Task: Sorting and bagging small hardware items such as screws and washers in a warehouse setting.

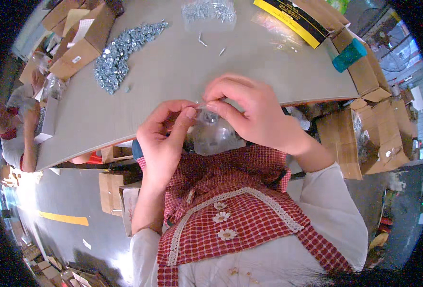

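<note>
My left hand (pixel 163 138) and my right hand (pixel 250 110) meet at the near edge of a grey table (pixel 173 81). Both pinch the top of a small clear plastic bag (pixel 214 134) that hangs between them; small metal parts show through it. The fingertips touch at the bag's mouth. A long pile of shiny metal nuts (pixel 120 52) lies on the table to the far left. A clear bag of screws (pixel 209 12) lies at the far middle, with two loose screws (pixel 206 44) in front of it.
Open cardboard boxes (pixel 80 40) stand at the table's far left, a yellow and black box (pixel 293 19) and a teal container (pixel 349 55) at the far right. More cartons (pixel 364 138) sit on the floor to the right. Another person (pixel 15 134) sits at left.
</note>
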Demonstrator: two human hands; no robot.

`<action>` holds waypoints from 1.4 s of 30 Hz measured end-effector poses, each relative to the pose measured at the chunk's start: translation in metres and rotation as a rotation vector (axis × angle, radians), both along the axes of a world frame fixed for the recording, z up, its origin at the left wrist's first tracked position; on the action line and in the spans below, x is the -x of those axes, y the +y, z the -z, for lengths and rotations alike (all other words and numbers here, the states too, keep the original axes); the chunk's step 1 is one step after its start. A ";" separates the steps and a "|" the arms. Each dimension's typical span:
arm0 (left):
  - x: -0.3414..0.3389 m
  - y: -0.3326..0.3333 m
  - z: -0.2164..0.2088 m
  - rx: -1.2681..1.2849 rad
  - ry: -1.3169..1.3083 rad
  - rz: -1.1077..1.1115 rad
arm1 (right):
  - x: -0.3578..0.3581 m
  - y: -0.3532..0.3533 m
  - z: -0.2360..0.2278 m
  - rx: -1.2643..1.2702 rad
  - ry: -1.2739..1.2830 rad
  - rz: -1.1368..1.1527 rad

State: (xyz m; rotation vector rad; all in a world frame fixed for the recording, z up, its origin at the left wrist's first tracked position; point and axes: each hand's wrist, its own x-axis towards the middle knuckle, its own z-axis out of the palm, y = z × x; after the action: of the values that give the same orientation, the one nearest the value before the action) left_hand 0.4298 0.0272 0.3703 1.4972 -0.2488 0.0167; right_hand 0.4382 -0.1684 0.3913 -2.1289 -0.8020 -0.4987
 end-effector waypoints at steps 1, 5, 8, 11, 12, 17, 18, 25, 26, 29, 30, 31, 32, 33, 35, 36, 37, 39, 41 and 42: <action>-0.002 -0.003 0.000 -0.001 -0.007 0.005 | 0.000 -0.002 0.001 -0.016 -0.011 0.008; -0.008 -0.010 -0.001 -0.204 -0.257 -0.047 | 0.000 -0.002 0.008 -0.146 0.093 0.036; -0.013 -0.017 0.000 -0.323 -0.462 -0.027 | -0.002 -0.014 0.012 -0.094 0.118 -0.015; -0.012 -0.025 -0.007 -0.361 -0.427 0.058 | 0.002 -0.027 0.015 -0.004 0.258 -0.031; -0.013 -0.028 -0.006 -0.350 -0.436 0.085 | 0.007 -0.033 0.013 -0.003 0.254 -0.001; -0.021 -0.055 -0.006 -0.255 -0.357 0.223 | 0.025 -0.076 0.004 -0.016 0.402 -0.053; -0.023 -0.064 -0.007 -0.219 -0.293 0.258 | 0.031 -0.086 0.006 -0.044 0.423 -0.056; -0.066 -0.082 0.036 -0.218 -0.105 0.329 | 0.093 -0.187 0.029 -1.011 0.143 0.712; -0.070 -0.081 0.041 -0.168 -0.094 0.314 | 0.103 -0.206 0.030 -1.062 -0.026 0.747; -0.073 -0.084 0.057 -0.177 -0.127 0.250 | 0.103 -0.220 0.030 -1.084 -0.130 0.839; -0.073 -0.089 0.059 -0.175 -0.175 0.226 | 0.094 -0.223 0.036 -0.876 -0.042 0.883; -0.073 -0.091 0.061 -0.180 -0.176 0.224 | 0.079 -0.223 0.042 -0.667 0.049 0.909; -0.074 -0.092 0.061 -0.192 -0.156 0.225 | 0.054 -0.223 0.050 -0.580 0.144 0.856; -0.075 -0.093 0.061 -0.203 -0.136 0.227 | 0.030 -0.220 0.047 -0.100 0.054 0.933; -0.072 -0.089 0.056 -0.242 -0.166 0.208 | -0.029 -0.209 0.064 0.159 -0.021 0.908; -0.070 -0.086 0.053 -0.275 -0.190 0.205 | -0.050 -0.205 0.074 0.149 -0.029 0.890; -0.067 -0.082 0.047 -0.350 -0.135 0.209 | -0.068 -0.201 0.084 0.402 -0.087 0.921; -0.067 -0.075 0.055 -0.286 -0.119 0.210 | -0.087 -0.185 0.087 0.642 -0.165 0.919; -0.070 -0.066 0.057 -0.225 -0.061 0.250 | -0.093 -0.168 0.084 0.541 -0.069 0.753; -0.071 -0.068 0.054 -0.225 -0.058 0.215 | -0.086 -0.152 0.081 0.445 -0.017 0.712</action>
State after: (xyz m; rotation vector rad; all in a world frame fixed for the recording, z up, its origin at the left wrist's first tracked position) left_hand 0.5007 -0.0406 0.3163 1.6880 -0.4702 -0.1440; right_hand 0.5238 -0.3205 0.3107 -2.8224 -0.1302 -0.7501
